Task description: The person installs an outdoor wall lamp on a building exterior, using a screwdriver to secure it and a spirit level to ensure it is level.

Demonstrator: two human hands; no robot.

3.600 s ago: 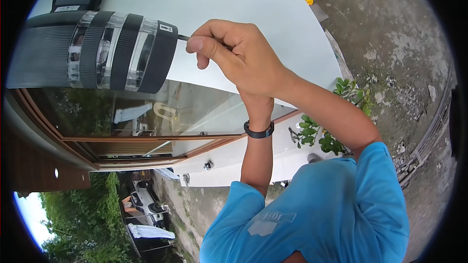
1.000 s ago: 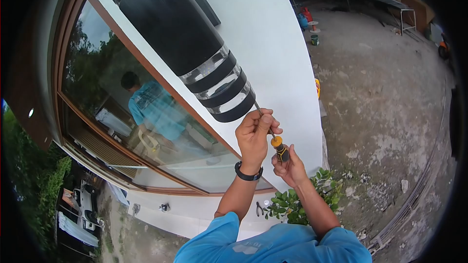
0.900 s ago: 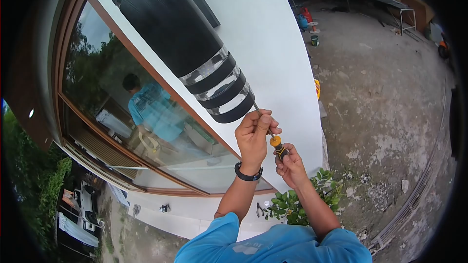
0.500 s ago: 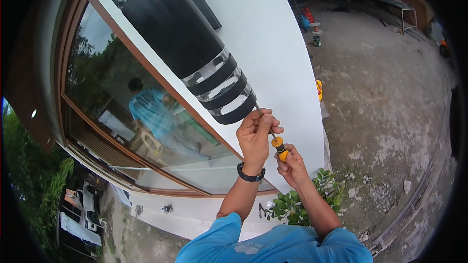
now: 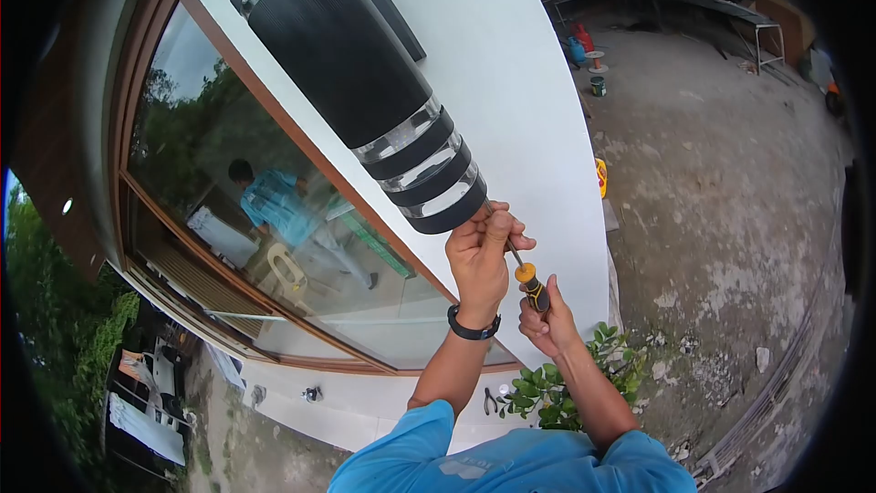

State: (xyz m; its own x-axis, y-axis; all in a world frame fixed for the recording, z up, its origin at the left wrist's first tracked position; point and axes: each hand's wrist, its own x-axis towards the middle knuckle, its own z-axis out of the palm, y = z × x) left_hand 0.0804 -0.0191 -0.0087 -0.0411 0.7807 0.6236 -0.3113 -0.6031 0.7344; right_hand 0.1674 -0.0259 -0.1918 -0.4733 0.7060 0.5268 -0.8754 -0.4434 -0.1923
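Note:
A black cylindrical wall lamp (image 5: 342,55) with clear ringed bands slants down across the white wall. Right at its lower end, my left hand (image 5: 481,256) is closed, thumb and fingers pinched around the thin shaft of a screwdriver (image 5: 532,288). The shaft's tip meets the lamp's lower rim, partly hidden by my fingers. Below, my right hand (image 5: 549,321) grips the yellow-and-black handle, its thumb stretched up alongside and the fingers curled behind. A dark watch (image 5: 474,323) is on my left wrist.
A brown-framed window (image 5: 274,173) on the left reflects or shows a person in blue and a chair. Beneath my arms are a leafy plant (image 5: 566,393) and pliers (image 5: 491,400) on a ledge. Concrete ground (image 5: 703,183) spreads to the right, with a table (image 5: 766,36) farther back.
The screwdriver handle has turned, and my right thumb has straightened along it. My left hand keeps its pinch by the lamp's end. The whole view has shifted slightly.

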